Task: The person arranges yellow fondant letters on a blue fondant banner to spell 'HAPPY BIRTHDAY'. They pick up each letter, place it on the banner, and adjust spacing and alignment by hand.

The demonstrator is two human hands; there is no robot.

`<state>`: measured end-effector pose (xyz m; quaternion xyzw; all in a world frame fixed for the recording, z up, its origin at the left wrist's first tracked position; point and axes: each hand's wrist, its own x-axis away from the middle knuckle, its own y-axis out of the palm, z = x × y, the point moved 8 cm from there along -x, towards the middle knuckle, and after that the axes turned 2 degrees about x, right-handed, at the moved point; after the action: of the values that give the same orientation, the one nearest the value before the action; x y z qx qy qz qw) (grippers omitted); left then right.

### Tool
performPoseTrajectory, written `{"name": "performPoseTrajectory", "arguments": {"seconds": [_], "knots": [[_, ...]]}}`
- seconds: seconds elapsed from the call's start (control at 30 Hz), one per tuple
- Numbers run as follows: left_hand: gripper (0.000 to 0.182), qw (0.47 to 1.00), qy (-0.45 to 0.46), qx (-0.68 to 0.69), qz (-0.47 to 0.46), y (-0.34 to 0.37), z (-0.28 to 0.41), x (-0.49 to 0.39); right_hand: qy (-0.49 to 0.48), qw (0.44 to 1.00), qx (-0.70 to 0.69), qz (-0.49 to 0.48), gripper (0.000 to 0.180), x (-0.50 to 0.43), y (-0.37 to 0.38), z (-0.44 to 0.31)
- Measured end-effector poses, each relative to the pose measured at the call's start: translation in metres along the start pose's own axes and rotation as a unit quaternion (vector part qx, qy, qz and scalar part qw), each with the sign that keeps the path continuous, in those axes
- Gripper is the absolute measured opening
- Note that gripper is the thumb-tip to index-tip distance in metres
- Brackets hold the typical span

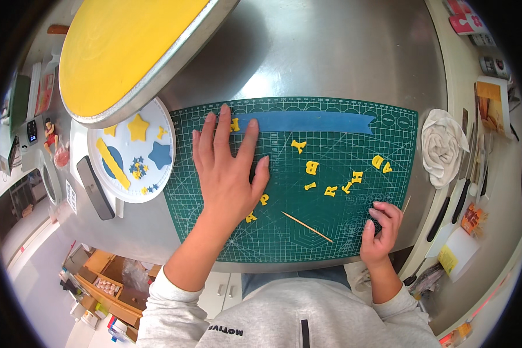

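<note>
My left hand [226, 169] is spread over the left part of a blue fondant-like banner strip [309, 122] on a green cutting mat [296, 243]. Its fingertips touch the strip beside a yellow letter H [235, 125]; the strip's end under the hand is hidden. Lower on the mat lie several loose yellow letters, among them a B [312, 168] and an R [330, 191]. Two more letters sit by the left wrist. A wooden toothpick [306, 226] lies nearer my body. My right hand [380, 232] rests at the mat's lower right edge, fingers loosely curled apart, with nothing seen held.
A white plate [170, 174] with yellow and blue star shapes stands left, beside a dark phone-like object [95, 188]. A large yellow-topped round cake or board [126, 52] juts over the plate. At right are a crumpled white cloth [443, 148] and black-handled knives [438, 219].
</note>
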<state>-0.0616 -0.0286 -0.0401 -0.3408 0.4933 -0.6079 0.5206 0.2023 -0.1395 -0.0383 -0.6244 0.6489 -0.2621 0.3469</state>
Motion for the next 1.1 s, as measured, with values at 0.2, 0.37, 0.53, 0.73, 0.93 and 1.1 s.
{"name": "performPoseTrajectory", "arguments": {"seconds": [0.2,0.37,0.53,0.73,0.93,1.1], "knots": [[0.05,1.0,-0.009,-0.017,-0.007,-0.001,-0.004,-0.004,-0.004,1.0,-0.003,0.006,0.02,0.0,0.0,0.0],[0.051,1.0,-0.005,-0.008,-0.016,0.001,0.002,-0.005,-0.007,1.0,-0.006,0.007,0.019,0.0,-0.001,0.0],[0.052,1.0,0.011,-0.006,-0.021,0.004,0.008,-0.007,-0.004,1.0,-0.007,0.003,0.019,-0.001,0.0,-0.001],[0.052,0.999,-0.021,-0.02,-0.032,-0.004,-0.004,-0.003,-0.006,1.0,-0.012,0.006,0.018,-0.001,-0.001,-0.001],[0.054,0.999,0.02,0.002,-0.025,0.006,0.015,-0.007,-0.012,1.0,-0.01,0.01,0.018,-0.002,-0.001,-0.002],[0.055,0.999,-0.009,-0.016,-0.03,-0.001,0.0,-0.006,-0.014,1.0,-0.009,0.008,0.018,-0.003,-0.002,-0.003]]}}
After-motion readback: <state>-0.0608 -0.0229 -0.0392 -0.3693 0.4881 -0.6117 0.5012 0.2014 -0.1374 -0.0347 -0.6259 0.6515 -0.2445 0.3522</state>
